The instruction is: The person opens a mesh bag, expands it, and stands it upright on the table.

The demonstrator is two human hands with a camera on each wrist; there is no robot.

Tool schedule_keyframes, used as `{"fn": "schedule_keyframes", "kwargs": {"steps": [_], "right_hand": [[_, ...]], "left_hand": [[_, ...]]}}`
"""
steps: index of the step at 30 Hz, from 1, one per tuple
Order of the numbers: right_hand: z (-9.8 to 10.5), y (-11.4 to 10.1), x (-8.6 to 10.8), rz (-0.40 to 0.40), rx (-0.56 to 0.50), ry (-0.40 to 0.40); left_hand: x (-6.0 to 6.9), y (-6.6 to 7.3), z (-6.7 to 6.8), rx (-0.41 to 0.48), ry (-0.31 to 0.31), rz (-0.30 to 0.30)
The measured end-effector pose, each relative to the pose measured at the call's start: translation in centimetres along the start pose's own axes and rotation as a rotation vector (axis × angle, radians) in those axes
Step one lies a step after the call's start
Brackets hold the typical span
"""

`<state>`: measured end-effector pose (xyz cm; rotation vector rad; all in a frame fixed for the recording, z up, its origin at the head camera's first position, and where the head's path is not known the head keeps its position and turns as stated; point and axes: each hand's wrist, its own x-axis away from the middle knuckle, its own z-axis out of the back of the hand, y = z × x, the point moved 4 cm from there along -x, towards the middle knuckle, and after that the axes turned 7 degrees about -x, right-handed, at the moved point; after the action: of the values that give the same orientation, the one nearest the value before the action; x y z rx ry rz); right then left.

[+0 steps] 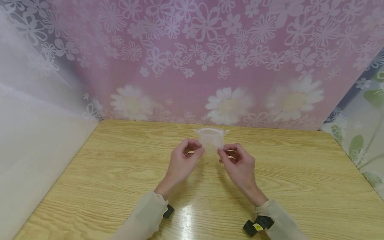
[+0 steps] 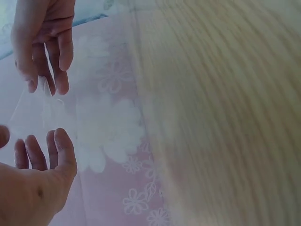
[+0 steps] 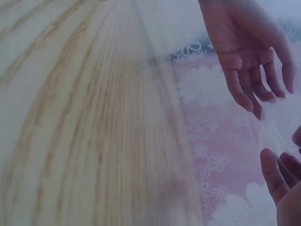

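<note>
A small sheer white drawstring pouch (image 1: 211, 137) is held up over the table between the two hands, its gathered top edge away from me and a short cord loop sticking out at each side. My left hand (image 1: 183, 159) pinches its lower left corner with thumb and fingertips. At the lower right corner, my right hand (image 1: 241, 166) pinches it the same way, its other fingers loosely bent. The left wrist view shows the see-through pouch (image 2: 52, 110) faintly between both hands. Most of it blends into the pale backdrop in the right wrist view.
A wood-grain table (image 1: 120, 186) lies under the hands. Behind it hangs a pink flowered curtain (image 1: 180, 66), with a white sheet (image 1: 39, 116) on the left and a leaf-patterned cloth (image 1: 360, 143) on the right. Black straps (image 1: 264, 221) circle the wrists over light sleeves.
</note>
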<state>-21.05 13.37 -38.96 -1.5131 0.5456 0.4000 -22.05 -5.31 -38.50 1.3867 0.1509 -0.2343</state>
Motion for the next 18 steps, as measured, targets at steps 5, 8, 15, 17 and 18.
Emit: {"fn": "schedule_keyframes", "kwargs": {"steps": [5,8,15,17,18], "right_hand": [[0.29,-0.09,-0.03,0.007,-0.068,-0.001],[0.48,0.0,-0.04,-0.003,-0.081,-0.005],[0.76,0.22,0.04,-0.037,-0.078,-0.036],[0.84,0.22,0.06,-0.045,-0.097,-0.043],[0.87,0.22,0.05,-0.052,-0.116,-0.045]], "left_hand": [[-0.32,-0.32,0.34,0.168,0.029,0.124],[-0.41,-0.48,0.5,0.187,0.034,0.171],[-0.54,-0.56,0.66,0.133,0.041,0.175],[-0.54,-0.52,0.73,0.122,0.045,0.169],[-0.54,-0.53,0.76,0.117,0.046,0.164]]}}
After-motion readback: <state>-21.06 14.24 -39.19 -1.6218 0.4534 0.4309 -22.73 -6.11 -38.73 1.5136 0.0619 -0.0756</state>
